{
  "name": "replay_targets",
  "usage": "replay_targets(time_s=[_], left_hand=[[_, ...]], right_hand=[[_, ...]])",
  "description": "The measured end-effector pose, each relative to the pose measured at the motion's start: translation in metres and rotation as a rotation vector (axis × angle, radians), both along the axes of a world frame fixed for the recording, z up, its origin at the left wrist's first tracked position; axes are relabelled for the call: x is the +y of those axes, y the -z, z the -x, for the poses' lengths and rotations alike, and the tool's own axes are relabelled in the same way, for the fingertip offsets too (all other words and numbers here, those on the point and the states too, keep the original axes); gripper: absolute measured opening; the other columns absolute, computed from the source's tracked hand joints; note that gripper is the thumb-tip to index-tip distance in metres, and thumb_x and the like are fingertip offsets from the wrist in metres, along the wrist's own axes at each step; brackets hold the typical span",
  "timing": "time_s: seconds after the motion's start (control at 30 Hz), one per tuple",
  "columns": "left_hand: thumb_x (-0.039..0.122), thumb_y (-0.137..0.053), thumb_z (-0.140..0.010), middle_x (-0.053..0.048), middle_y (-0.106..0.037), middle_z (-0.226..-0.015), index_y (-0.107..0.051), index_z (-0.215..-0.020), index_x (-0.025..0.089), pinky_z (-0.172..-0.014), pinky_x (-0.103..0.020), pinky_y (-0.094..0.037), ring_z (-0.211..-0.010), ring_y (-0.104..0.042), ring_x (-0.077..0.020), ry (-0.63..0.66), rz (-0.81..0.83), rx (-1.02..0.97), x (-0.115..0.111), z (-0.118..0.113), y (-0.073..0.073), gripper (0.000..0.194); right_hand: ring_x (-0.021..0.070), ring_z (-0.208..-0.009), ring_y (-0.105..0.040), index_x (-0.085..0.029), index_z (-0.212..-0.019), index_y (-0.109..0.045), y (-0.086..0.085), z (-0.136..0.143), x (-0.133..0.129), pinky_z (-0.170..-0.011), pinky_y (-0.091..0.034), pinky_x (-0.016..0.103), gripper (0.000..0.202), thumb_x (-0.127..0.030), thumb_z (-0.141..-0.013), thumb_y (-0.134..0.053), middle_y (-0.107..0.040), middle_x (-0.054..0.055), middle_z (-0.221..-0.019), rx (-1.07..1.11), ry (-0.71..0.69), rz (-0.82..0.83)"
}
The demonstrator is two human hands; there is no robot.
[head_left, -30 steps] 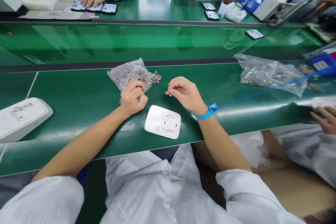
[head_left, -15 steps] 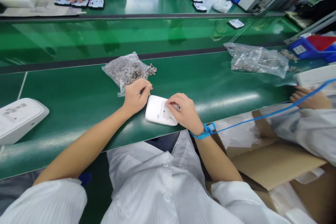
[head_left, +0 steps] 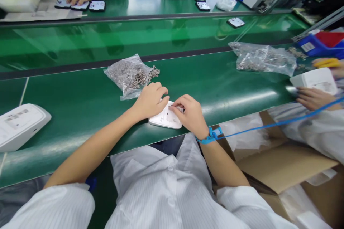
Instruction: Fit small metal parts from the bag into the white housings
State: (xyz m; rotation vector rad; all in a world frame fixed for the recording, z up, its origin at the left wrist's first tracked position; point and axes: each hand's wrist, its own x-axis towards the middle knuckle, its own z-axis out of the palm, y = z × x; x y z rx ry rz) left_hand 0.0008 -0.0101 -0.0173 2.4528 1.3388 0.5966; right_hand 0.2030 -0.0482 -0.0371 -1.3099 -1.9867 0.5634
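Observation:
A white plastic device (head_left: 163,121) lies flat on the green bench top, small holes and markings on its upper face. My left hand (head_left: 152,101) is over its far left part, fingers curled with the thumb close to them; whatever they hold is hidden. My right hand (head_left: 190,111) is at the device's right side, thumb and forefinger pinched just over the face. Anything between those fingertips is too small to make out. Beyond my left hand, a clear plastic bag (head_left: 125,73) holds small metal pieces that look like screws, some spilling from its mouth (head_left: 154,73).
Another white device (head_left: 21,125) sits at the left. At the right are a second bag of small parts (head_left: 264,59), a blue bin (head_left: 317,48) and a co-worker's hands with a white device (head_left: 317,78). A blue wrist cord (head_left: 255,127) stretches rightward above an open carton (head_left: 285,166).
My left hand has moved right from beside the bag onto the device. My right hand has hardly moved. The co-worker's white device at the right has shifted and tilted.

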Motion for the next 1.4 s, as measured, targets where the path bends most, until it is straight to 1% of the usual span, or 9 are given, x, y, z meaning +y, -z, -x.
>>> replay_targets(time_s=[0.1, 0.3, 0.47, 0.63, 0.73, 0.83, 0.93, 1.07, 1.4], left_hand=[[0.029, -0.051, -0.096, -0.008, -0.059, -0.092, -0.072, -0.088, 0.019, -0.079, -0.04, -0.036, -0.092, -0.056, -0.025, 0.015, 0.049, 0.114, -0.003, -0.006, -0.003, 0.024], [0.03, -0.052, -0.097, -0.007, -0.057, -0.094, -0.072, -0.086, 0.019, -0.08, -0.039, -0.033, -0.096, -0.056, -0.024, -0.011, 0.112, 0.081, -0.004, -0.004, -0.001, 0.025], [0.03, -0.052, -0.096, -0.006, -0.056, -0.092, -0.072, -0.084, 0.019, -0.081, -0.04, -0.033, -0.096, -0.056, -0.0241, -0.003, 0.114, 0.078, -0.004, -0.003, -0.001, 0.027], [0.033, -0.056, -0.094, -0.007, -0.055, -0.096, -0.073, -0.086, 0.019, -0.083, -0.042, -0.035, -0.098, -0.056, -0.0254, -0.007, 0.134, 0.11, -0.004, -0.005, -0.005, 0.024], [0.038, -0.064, -0.089, -0.008, -0.055, -0.1, -0.073, -0.089, 0.018, -0.087, -0.045, -0.037, -0.102, -0.057, -0.0273, -0.03, 0.202, 0.127, -0.005, -0.008, -0.01, 0.022], [0.038, -0.067, -0.085, -0.007, -0.054, -0.102, -0.072, -0.092, 0.018, -0.092, -0.047, -0.038, -0.106, -0.057, -0.0283, -0.07, 0.279, 0.113, -0.005, -0.01, -0.014, 0.022], [0.036, -0.067, -0.083, -0.006, -0.054, -0.101, -0.07, -0.089, 0.018, -0.094, -0.048, -0.039, -0.106, -0.057, -0.0279, -0.095, 0.297, 0.094, -0.004, -0.011, -0.014, 0.018], [0.034, -0.068, -0.081, -0.006, -0.055, -0.099, -0.068, -0.083, 0.019, -0.093, -0.048, -0.04, -0.106, -0.057, -0.0276, -0.11, 0.29, 0.078, -0.003, -0.011, -0.011, 0.016], [0.028, -0.069, -0.079, -0.003, -0.054, -0.097, -0.06, -0.082, 0.019, -0.091, -0.043, -0.042, -0.099, -0.056, -0.0233, -0.114, 0.323, 0.004, -0.005, -0.012, -0.008, 0.014]], right_hand=[[0.0217, -0.086, -0.06, -0.02, -0.084, -0.063, 0.003, 0.003, -0.007, -0.077, -0.048, 0.035, 0.011, -0.02, -0.093, -0.068, -0.063, 0.006, -0.091, -0.029, 0.029, -0.033], [0.0211, -0.088, -0.059, -0.02, -0.084, -0.061, -0.007, 0.005, -0.006, -0.08, -0.046, 0.035, 0.013, -0.017, -0.097, -0.063, -0.062, 0.006, -0.095, -0.122, -0.066, 0.031], [0.0217, -0.088, -0.058, -0.02, -0.082, -0.059, -0.011, 0.005, -0.004, -0.079, -0.043, 0.035, 0.015, -0.015, -0.096, -0.062, -0.061, 0.006, -0.092, -0.197, -0.044, 0.032], [0.0184, -0.079, -0.055, -0.02, -0.08, -0.059, -0.01, 0.006, 0.009, -0.071, -0.038, 0.032, 0.015, -0.014, -0.089, -0.069, -0.06, 0.003, -0.087, -0.208, -0.041, 0.076], [0.0164, -0.074, -0.053, -0.02, -0.076, -0.059, -0.005, 0.003, 0.017, -0.066, -0.036, 0.03, 0.02, -0.011, -0.083, -0.075, -0.058, 0.0, -0.081, -0.143, -0.038, 0.116], [0.0164, -0.076, -0.055, -0.019, -0.079, -0.063, 0.005, -0.004, 0.012, -0.067, -0.042, 0.03, 0.015, -0.016, -0.085, -0.076, -0.059, 0.001, -0.084, 0.017, -0.071, 0.06], [0.0203, -0.089, -0.061, -0.019, -0.095, -0.071, 0.015, -0.009, -0.004, -0.078, -0.049, 0.035, 0.005, -0.023, -0.093, -0.07, -0.063, 0.006, -0.097, 0.137, -0.114, -0.071], [0.0227, -0.098, -0.058, -0.024, -0.111, -0.076, 0.023, -0.01, -0.021, -0.085, -0.053, 0.042, 0.021, -0.022, -0.101, -0.058, -0.064, 0.009, -0.107, 0.137, -0.093, -0.195], [0.023, -0.1, -0.058, -0.029, -0.109, -0.077, 0.027, -0.01, -0.024, -0.083, -0.054, 0.044, 0.025, -0.021, -0.103, -0.054, -0.067, 0.009, -0.11, 0.105, -0.085, -0.191]])
